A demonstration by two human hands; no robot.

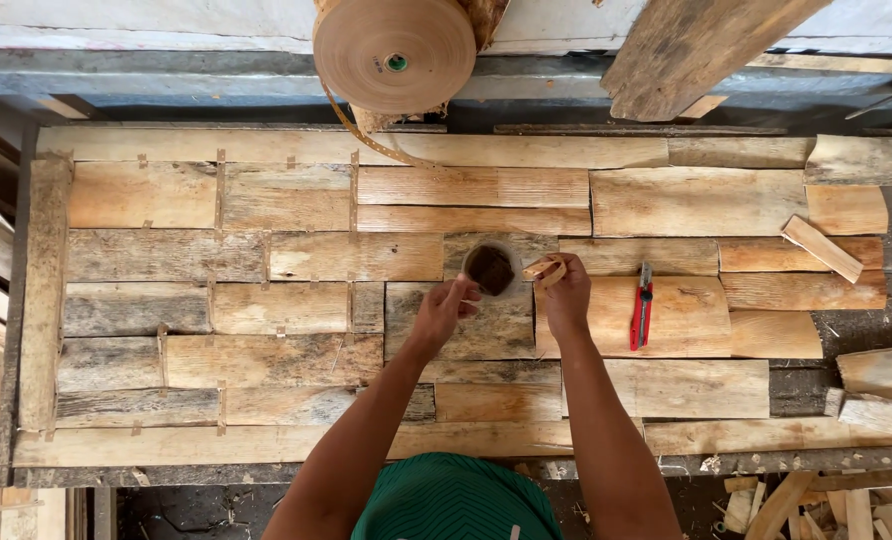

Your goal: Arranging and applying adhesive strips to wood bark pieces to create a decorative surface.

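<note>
We are at the wetting step. Both forearms reach forward over the counter (266, 440). Our left hand (444, 312) pinches the rim of the cup (490, 268); our right hand (567, 300) pinches a tape strip (545, 270) just beside it. Next, we judge, comes steady placement on a veneer (466, 335) seam.

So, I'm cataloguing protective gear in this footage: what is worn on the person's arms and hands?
Nothing: the left hand and right hand are bare, with no gloves, sleeves, watch or rings visible. Both forearms are uncovered. A green patterned garment shows below.
</note>
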